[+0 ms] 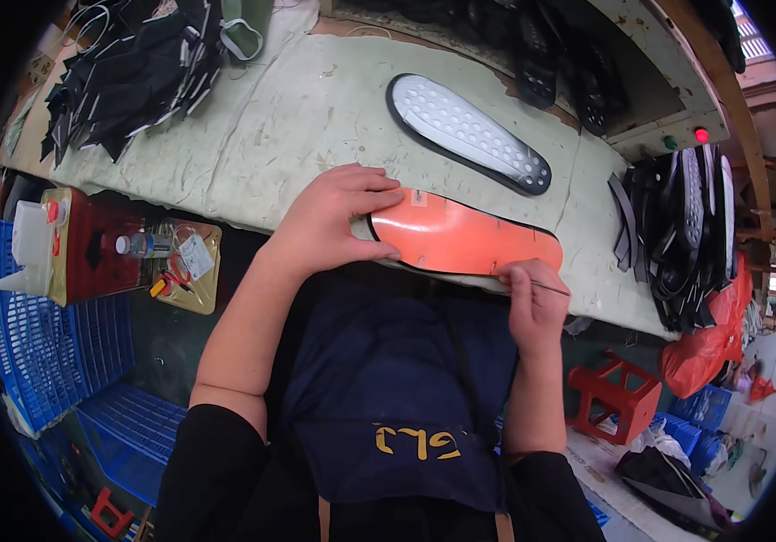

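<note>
An orange shoe insole (pixel 469 239) with a dark rim lies at the near edge of the pale worktable (pixel 297 126). My left hand (pixel 338 217) presses down on its left end, fingers spread over it. My right hand (pixel 532 298) pinches a thin pen-like tool (pixel 550 287) whose tip touches the insole's near right edge. Just beyond lies a second sole (pixel 469 134), white with a dotted tread and black rim, untouched.
A heap of black cut pieces (pixel 135 72) sits at the table's far left. Stacked soles (pixel 686 235) stand on edge at the right. Blue crates (pixel 53 343), a red box with bottles (pixel 89 248) and a red stool (pixel 614 397) are below.
</note>
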`<state>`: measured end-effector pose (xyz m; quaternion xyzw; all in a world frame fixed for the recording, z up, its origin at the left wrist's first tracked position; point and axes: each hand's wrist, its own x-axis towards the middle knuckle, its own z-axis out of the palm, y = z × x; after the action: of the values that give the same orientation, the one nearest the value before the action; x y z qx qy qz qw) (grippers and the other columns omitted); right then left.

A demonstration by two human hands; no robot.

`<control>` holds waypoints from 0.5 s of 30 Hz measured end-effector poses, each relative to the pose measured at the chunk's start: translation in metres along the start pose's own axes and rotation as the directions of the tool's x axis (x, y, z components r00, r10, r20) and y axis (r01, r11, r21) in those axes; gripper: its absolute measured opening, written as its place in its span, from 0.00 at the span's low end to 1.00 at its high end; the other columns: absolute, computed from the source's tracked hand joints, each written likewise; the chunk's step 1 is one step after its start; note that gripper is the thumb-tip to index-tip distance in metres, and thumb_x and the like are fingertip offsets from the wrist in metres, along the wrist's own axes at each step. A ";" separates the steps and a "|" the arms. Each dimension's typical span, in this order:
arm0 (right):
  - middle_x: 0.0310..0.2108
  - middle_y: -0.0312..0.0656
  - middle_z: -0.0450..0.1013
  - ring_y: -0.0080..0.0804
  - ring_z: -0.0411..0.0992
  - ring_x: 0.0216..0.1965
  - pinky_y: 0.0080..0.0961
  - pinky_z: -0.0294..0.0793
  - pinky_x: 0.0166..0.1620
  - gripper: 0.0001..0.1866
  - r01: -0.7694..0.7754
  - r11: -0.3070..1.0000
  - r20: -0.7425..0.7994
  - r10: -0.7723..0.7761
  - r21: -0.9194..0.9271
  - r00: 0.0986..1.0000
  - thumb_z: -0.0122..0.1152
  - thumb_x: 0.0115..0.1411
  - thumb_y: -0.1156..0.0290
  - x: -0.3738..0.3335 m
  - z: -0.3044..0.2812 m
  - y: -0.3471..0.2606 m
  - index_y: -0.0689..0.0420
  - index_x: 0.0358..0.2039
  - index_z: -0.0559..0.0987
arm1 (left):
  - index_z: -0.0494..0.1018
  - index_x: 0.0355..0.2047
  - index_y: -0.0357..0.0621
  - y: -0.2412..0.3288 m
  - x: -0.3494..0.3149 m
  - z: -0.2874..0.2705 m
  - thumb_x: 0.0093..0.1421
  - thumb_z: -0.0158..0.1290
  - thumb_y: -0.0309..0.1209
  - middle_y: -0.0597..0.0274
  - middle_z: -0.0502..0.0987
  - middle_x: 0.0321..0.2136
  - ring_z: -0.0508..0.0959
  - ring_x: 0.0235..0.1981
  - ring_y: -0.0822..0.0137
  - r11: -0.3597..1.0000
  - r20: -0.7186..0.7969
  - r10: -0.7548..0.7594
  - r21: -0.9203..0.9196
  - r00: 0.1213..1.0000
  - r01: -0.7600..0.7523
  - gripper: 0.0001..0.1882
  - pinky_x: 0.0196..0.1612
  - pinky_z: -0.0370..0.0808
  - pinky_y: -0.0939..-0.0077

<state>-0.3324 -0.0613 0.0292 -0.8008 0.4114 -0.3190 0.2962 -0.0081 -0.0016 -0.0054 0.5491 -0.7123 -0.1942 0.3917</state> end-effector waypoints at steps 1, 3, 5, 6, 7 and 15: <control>0.30 0.46 0.81 0.41 0.80 0.31 0.30 0.78 0.37 0.05 0.017 1.000 0.034 -0.016 -0.024 0.999 0.63 0.69 0.78 -0.002 0.002 0.001 0.64 0.35 0.84 | 0.84 0.52 0.38 0.001 0.000 0.001 0.40 0.78 0.38 0.51 0.84 0.53 0.80 0.60 0.46 1.000 0.003 0.003 -0.006 1.000 -0.003 0.36 0.66 0.74 0.53; 0.30 0.46 0.80 0.42 0.80 0.31 0.30 0.78 0.37 0.05 0.027 0.999 0.026 -0.026 -0.044 0.999 0.64 0.69 0.78 -0.003 0.006 0.003 0.64 0.35 0.84 | 0.85 0.52 0.38 0.002 -0.001 -0.001 0.40 0.78 0.38 0.51 0.84 0.53 0.80 0.61 0.46 1.000 -0.004 -0.003 0.004 1.000 0.003 0.36 0.66 0.74 0.53; 0.30 0.46 0.80 0.43 0.80 0.31 0.31 0.78 0.36 0.06 0.060 0.995 0.014 -0.059 -0.078 0.998 0.64 0.69 0.77 -0.003 0.008 0.005 0.64 0.34 0.84 | 0.85 0.52 0.38 0.003 -0.001 0.000 0.40 0.78 0.38 0.52 0.84 0.53 0.80 0.61 0.46 1.000 -0.006 -0.004 0.011 1.000 0.004 0.36 0.66 0.74 0.53; 0.30 0.46 0.80 0.43 0.80 0.31 0.31 0.78 0.36 0.06 0.058 0.995 0.011 -0.058 -0.078 0.998 0.64 0.69 0.77 -0.004 0.009 0.006 0.64 0.34 0.84 | 0.85 0.52 0.39 0.003 0.000 0.002 0.41 0.78 0.39 0.52 0.84 0.52 0.80 0.60 0.47 1.000 -0.010 0.005 0.012 1.000 -0.005 0.36 0.66 0.74 0.53; 0.30 0.47 0.80 0.43 0.80 0.31 0.31 0.78 0.36 0.06 0.058 0.995 0.009 -0.057 -0.076 0.998 0.65 0.68 0.77 -0.005 0.009 0.007 0.63 0.34 0.84 | 0.85 0.51 0.39 0.003 0.000 0.004 0.41 0.78 0.39 0.52 0.84 0.52 0.80 0.59 0.47 1.000 -0.016 0.011 0.015 1.000 -0.011 0.35 0.65 0.75 0.54; 0.30 0.46 0.81 0.45 0.79 0.31 0.33 0.78 0.38 0.06 0.169 0.981 0.010 -0.168 -0.097 0.986 0.64 0.69 0.76 -0.011 0.003 0.003 0.62 0.34 0.84 | 0.84 0.52 0.39 0.000 -0.001 -0.001 0.41 0.78 0.38 0.52 0.84 0.53 0.80 0.61 0.47 1.000 0.003 -0.025 0.007 1.000 0.025 0.36 0.67 0.74 0.52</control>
<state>-0.3367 -0.0527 0.0215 -0.8466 0.3569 -0.3216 0.2290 -0.0073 -0.0011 -0.0055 0.5591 -0.7066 -0.1976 0.3862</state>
